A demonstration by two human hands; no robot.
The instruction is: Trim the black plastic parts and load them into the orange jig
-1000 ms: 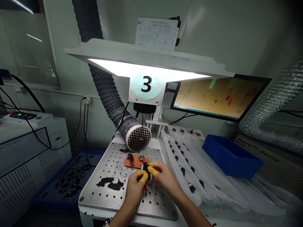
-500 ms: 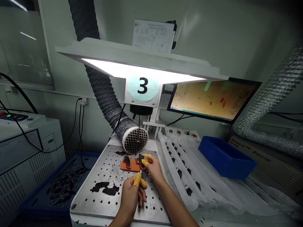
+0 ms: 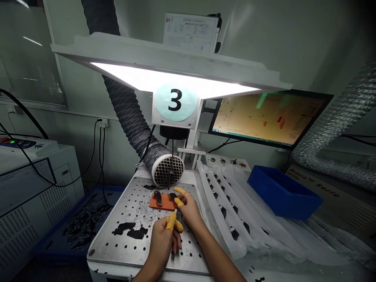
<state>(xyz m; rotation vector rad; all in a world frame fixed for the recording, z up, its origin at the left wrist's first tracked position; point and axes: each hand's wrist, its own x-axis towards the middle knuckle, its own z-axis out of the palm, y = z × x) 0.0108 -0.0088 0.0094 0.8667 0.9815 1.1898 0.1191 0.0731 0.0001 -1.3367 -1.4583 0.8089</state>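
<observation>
On the perforated metal plate (image 3: 129, 209) lies an orange fixture (image 3: 163, 202). A curved black piece (image 3: 158, 197) stands on its left side, and another black piece (image 3: 172, 196) sits at its right end. My right hand (image 3: 188, 205), with yellow finger covers, is beside that right piece; thumb and index finger are apart, one partly hiding it. Nearer to me, my left hand (image 3: 164, 231), also in yellow finger covers, pinches a small dark piece with a mesh pattern (image 3: 179, 216) and a pale edge. Part of this piece is hidden by the fingers.
Several black scraps (image 3: 136, 233) lie on the plate's left. A round grille duct (image 3: 168, 171) stands behind the fixture, under a lit panel (image 3: 176, 78). At right, white wrapping sheets (image 3: 235, 211) hold patterned pieces beside a blue bin (image 3: 282, 196). A blue tray (image 3: 49, 244) is lower left.
My right thumb and index finger have spread from the right-hand black piece, which now rests on the fixture. My left hand keeps its pinch. The view has tilted slightly.
</observation>
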